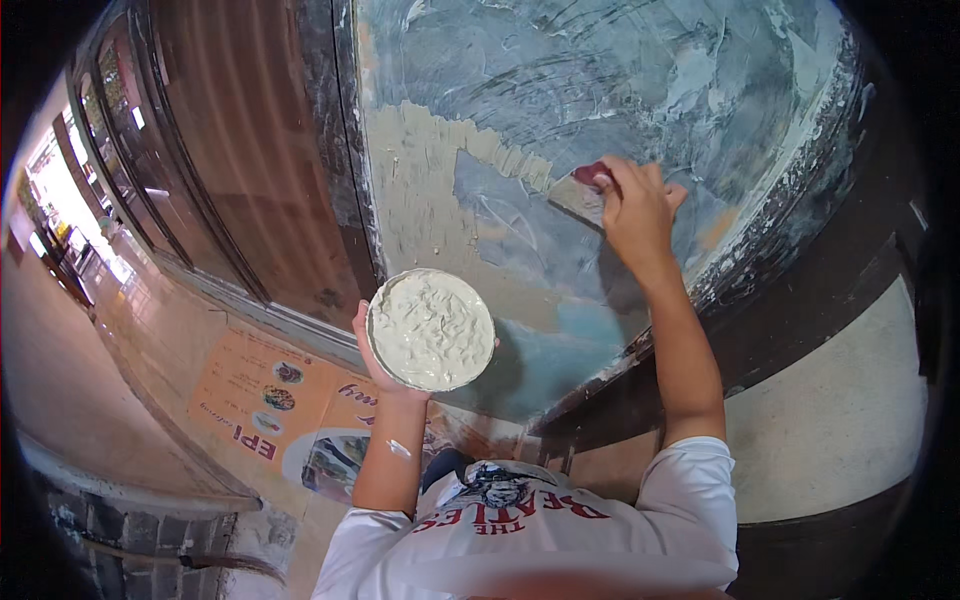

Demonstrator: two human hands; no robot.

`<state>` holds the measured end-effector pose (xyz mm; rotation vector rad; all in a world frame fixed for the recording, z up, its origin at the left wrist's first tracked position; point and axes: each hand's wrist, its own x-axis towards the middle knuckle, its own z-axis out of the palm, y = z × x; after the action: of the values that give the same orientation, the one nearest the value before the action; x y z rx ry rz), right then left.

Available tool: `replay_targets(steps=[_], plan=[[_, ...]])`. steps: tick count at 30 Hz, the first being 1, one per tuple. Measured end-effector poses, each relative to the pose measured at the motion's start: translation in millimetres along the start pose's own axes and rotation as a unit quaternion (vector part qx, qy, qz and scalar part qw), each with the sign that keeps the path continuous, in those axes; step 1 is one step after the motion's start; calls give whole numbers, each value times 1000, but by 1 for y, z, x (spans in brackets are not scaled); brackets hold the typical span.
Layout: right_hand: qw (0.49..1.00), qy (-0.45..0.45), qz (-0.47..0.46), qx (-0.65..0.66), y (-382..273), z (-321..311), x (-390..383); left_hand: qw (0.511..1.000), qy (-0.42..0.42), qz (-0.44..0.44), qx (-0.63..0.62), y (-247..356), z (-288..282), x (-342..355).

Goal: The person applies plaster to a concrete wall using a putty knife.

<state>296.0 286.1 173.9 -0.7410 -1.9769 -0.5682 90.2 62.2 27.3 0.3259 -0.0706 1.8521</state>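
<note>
My left hand (374,357) supports a round tub of thick, creamy white paste (430,325) from below and the side; most of its fingers are hidden by the tub. My right hand (635,210) grips a flat spreader (576,201) with a dark red handle, its wide blade on or just over the mottled grey-blue wall surface (640,90). A beige coat of filler (410,190) with a ragged upper edge covers the left part of that surface, reaching toward the blade. A white smear lies on my left forearm.
Dark-framed glass panels (230,120) stand at the left, with a bright opening (60,175) beyond. An orange printed sheet (245,380) lies on the tiled floor below. Grey blocks (140,530) are at lower left. A dark border (820,320) and cream panel (820,420) are at right.
</note>
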Motion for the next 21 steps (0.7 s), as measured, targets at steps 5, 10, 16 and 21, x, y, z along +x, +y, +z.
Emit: replay_targets(steps=[5, 10, 16, 21], plan=[[999, 22, 22, -24, 4, 2, 14, 999, 30, 12, 5, -1, -3, -1], [999, 12, 22, 21, -3, -3, 4, 999, -34, 10, -7, 1, -3, -6], [1000, -1, 18, -12, -4, 1, 16, 998, -54, 4, -37, 0, -5, -8], [999, 19, 37, 25, -4, -9, 13, 999, -32, 10, -18, 1, -6, -12]])
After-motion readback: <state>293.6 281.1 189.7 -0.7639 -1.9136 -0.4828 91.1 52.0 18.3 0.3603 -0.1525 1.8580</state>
